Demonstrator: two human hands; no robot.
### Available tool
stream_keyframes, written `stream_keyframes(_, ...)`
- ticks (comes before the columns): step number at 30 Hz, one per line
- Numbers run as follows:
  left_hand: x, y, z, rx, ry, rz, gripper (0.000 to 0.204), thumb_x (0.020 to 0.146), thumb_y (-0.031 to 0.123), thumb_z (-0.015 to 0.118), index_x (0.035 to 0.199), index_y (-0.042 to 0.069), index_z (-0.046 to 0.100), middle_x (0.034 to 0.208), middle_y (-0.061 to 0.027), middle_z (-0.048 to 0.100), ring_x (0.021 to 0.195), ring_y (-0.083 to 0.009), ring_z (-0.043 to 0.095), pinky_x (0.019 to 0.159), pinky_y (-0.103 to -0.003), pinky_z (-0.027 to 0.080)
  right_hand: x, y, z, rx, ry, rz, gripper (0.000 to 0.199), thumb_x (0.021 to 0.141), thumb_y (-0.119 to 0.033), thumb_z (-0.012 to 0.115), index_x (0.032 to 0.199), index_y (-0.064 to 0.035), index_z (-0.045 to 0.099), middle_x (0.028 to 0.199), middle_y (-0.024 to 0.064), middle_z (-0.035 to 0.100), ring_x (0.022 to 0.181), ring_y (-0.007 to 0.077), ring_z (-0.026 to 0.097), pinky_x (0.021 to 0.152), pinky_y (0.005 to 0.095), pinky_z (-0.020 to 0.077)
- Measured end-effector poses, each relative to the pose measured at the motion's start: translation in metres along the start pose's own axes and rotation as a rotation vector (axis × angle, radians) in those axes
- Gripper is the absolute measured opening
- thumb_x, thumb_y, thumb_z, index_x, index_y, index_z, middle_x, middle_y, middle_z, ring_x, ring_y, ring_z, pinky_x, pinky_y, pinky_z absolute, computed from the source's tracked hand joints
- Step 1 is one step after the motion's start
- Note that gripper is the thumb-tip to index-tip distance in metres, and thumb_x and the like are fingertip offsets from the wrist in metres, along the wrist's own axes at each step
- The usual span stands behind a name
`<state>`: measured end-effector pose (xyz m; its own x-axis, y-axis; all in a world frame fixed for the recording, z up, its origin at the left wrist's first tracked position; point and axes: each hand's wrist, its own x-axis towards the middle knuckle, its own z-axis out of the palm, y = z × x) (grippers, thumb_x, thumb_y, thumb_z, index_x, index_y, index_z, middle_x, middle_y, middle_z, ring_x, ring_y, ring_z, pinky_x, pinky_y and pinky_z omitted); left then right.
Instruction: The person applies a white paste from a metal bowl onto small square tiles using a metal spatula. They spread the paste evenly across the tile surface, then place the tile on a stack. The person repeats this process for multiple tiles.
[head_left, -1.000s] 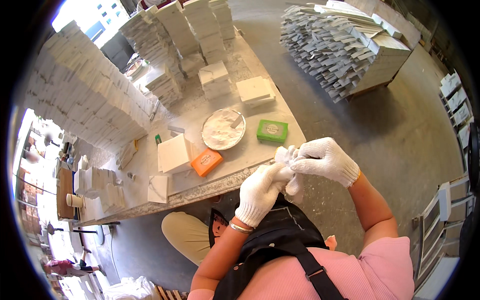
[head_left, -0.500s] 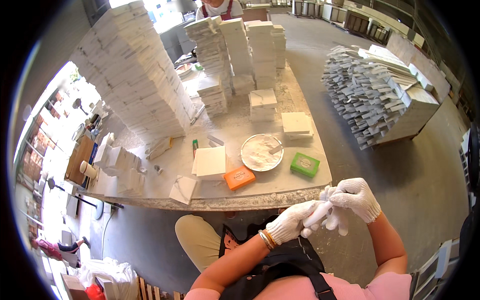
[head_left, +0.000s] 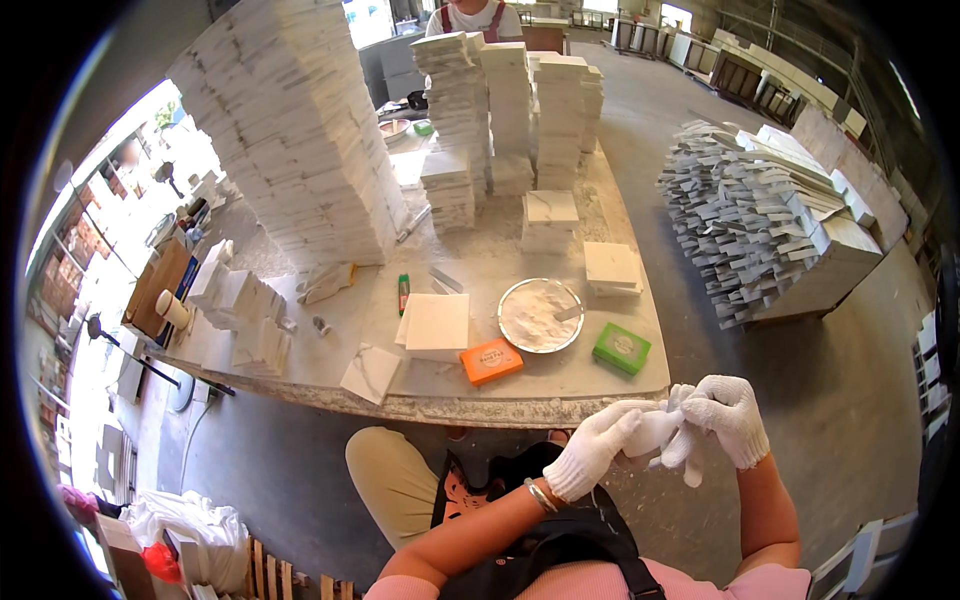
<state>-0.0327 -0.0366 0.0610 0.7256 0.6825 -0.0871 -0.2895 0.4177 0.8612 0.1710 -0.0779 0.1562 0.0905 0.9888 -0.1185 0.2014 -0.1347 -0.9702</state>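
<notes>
Two hands in white knitted gloves meet just off the near right corner of a pale, dusty desk (head_left: 440, 385). The left hand (head_left: 597, 450), with a metal bangle at its wrist, is closed around a smooth, soft-looking white piece (head_left: 655, 430), which lies between the two hands, above the floor and close to the dark apron. The right hand (head_left: 728, 420) is bent against the piece's other end; whether it pinches it or only touches it cannot be told, since white overlaps white. Half a second ago the piece showed as a narrow roll slanting down toward the left wrist; now it shows as a shorter, broader patch, so it seems to have been turned or pressed. The view has also tipped up, bringing in more of the far room. On the desk, the orange rectangular box (head_left: 491, 362), the green rectangular box (head_left: 621, 349), the round bowl (head_left: 541, 351) of white powder (head_left: 532, 315) and the square white tiles (head_left: 437, 324) keep their places, and neither hand touches them. This suggests that the work is still centred on the white piece, with both hands occupied.
</notes>
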Motion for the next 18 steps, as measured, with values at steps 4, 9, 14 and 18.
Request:
stream_keyframes(4,0.011,-0.018,-0.02,-0.287,-0.108,-0.223,0.053,0.104,0.043,0.051,0.135,0.001,0.055,0.117,-0.0088,0.065,0.104,-0.0164,0.063,0.087,-0.029,0.052,0.004,0.0,0.002,-0.138,-0.039,-0.039,0.02,0.084,-0.017,0.072,0.074,0.0002,0.068,0.068,0.0018,0.062,0.063,0.0066,0.054,0.057,0.0248,0.0422)
stream_keyframes(9,0.001,-0.01,-0.003,0.416,0.11,0.313,0.054,0.094,0.03,0.07,0.136,0.001,0.053,0.128,-0.0134,0.061,0.119,-0.0253,0.06,0.098,-0.037,0.051,0.007,0.008,0.0,-0.157,0.05,-0.02,0.021,0.085,-0.018,0.07,0.073,-0.0004,0.068,0.064,0.0004,0.058,0.06,0.0061,0.052,0.053,0.0238,0.0391)
stream_keyframes(14,0.001,-0.01,0.001,0.825,0.189,0.546,0.062,0.086,0.022,0.076,0.141,0.006,0.052,0.132,-0.0164,0.059,0.12,-0.0287,0.06,0.1,-0.038,0.05,0.006,0.01,-0.002,-0.093,0.059,0.013,0.019,0.085,-0.017,0.069,0.073,-0.0018,0.068,0.062,-0.0005,0.057,0.057,0.0055,0.05,0.05,0.0227,0.0365)
stream_keyframes(18,0.002,-0.005,-0.005,0.292,0.016,0.168,0.048,0.098,0.034,0.063,0.134,0.002,0.057,0.124,-0.0132,0.063,0.114,-0.0247,0.062,0.096,-0.036,0.051,0.002,0.011,-0.003,-0.061,0.048,0.0,0.019,0.085,-0.017,0.069,0.074,-0.0021,0.068,0.063,-0.0009,0.057,0.057,0.0053,0.049,0.051,0.0224,0.0363)
